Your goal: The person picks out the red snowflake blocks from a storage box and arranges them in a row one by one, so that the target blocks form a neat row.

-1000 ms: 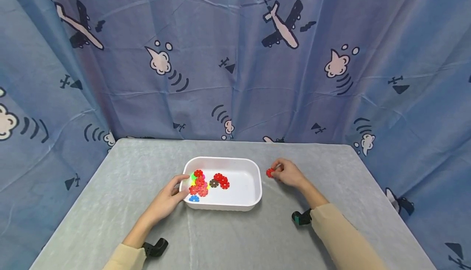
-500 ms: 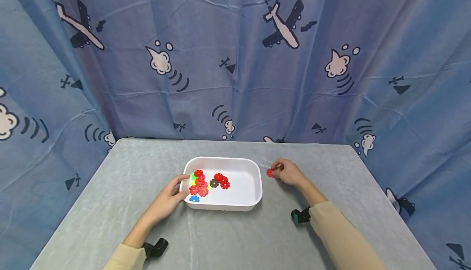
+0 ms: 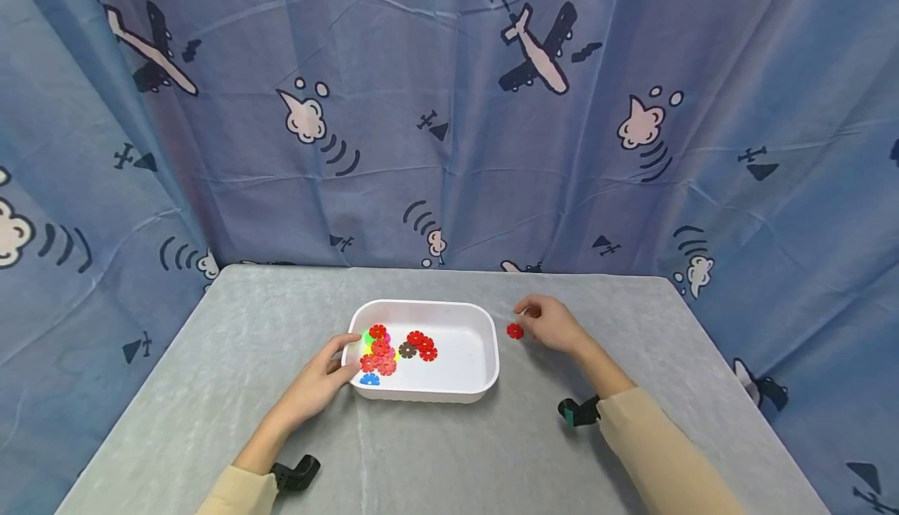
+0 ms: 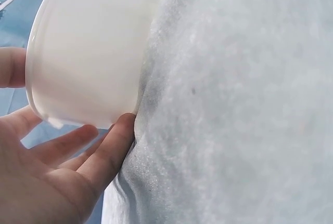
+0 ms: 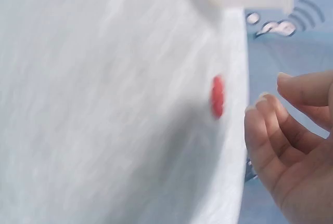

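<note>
A white plastic tray (image 3: 449, 394) stands on the cloth-covered table. Several notched plastic snowflake discs lie in it: mostly red and pink ones (image 3: 385, 365) at its left end, a blue one (image 3: 369, 379) near the front, a dark brown one (image 3: 407, 350) beside a red cluster (image 3: 425, 343). My left hand (image 3: 318, 381) grips the tray's left end, its fingers (image 4: 112, 148) against the outer wall. On the cloth right of the tray lies a single red snowflake disc (image 3: 515, 332). Just above and right of that disc hovers my right hand (image 3: 551, 324), fingers loosely bent, holding nothing.
Grey cloth (image 3: 449, 460) covers the table. A blue curtain (image 3: 449, 109) printed with planes hangs behind it and along both sides. Black wrist cameras (image 3: 297, 474) are strapped to both forearms.
My right hand has let go of the red snowflake disc and lifted slightly up and away from it. The left hand and the tray have stayed in place.
</note>
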`<state>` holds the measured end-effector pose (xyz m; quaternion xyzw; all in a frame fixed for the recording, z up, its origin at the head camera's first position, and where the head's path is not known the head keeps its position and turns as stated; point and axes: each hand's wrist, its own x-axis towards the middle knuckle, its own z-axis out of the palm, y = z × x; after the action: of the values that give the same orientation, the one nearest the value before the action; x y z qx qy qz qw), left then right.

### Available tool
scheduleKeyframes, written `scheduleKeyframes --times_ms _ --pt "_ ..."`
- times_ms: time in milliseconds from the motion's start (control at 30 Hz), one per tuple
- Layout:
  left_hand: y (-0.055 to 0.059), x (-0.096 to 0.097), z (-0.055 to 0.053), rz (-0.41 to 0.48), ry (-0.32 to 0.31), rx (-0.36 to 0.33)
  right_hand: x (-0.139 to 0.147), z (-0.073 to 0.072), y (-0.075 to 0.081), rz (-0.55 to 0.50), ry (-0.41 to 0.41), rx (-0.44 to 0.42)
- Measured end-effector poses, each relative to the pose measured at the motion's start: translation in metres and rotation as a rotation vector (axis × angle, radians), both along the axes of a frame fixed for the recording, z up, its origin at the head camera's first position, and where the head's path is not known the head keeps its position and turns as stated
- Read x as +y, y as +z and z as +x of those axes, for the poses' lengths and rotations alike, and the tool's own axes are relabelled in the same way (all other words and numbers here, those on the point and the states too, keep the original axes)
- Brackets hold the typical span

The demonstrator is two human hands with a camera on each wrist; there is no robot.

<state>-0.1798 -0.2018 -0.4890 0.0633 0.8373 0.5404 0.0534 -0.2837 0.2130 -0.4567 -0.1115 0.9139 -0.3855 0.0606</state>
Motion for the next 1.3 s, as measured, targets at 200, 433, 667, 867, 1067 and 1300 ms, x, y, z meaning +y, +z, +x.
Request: scheduleKeyframes --times_ms 200,433,667,867,1067,1300 --pt "0.0 0.0 0.0 -0.025 0.008 0.004 -0.023 0.013 0.022 -0.019 0.017 0.111" --pt "0.0 0.0 0.0 -0.026 0.01 0.011 -0.055 0.028 0.037 -0.052 0.023 0.144" --pt "-0.001 -0.001 0.0 -0.017 0.004 0.011 -0.089 0.041 0.041 -0.105 0.067 0.198" --pt "0.0 0.0 -0.001 -0.007 -0.001 0.012 -0.115 0.047 0.036 -0.163 0.106 0.212" --pt "-0.001 0.0 -0.001 -0.008 -0.004 0.014 -0.14 0.048 0.026 -0.158 0.159 0.196" --pt "0.0 0.0 0.0 -0.023 0.006 0.013 -0.166 0.048 0.014 -0.138 0.241 0.164"
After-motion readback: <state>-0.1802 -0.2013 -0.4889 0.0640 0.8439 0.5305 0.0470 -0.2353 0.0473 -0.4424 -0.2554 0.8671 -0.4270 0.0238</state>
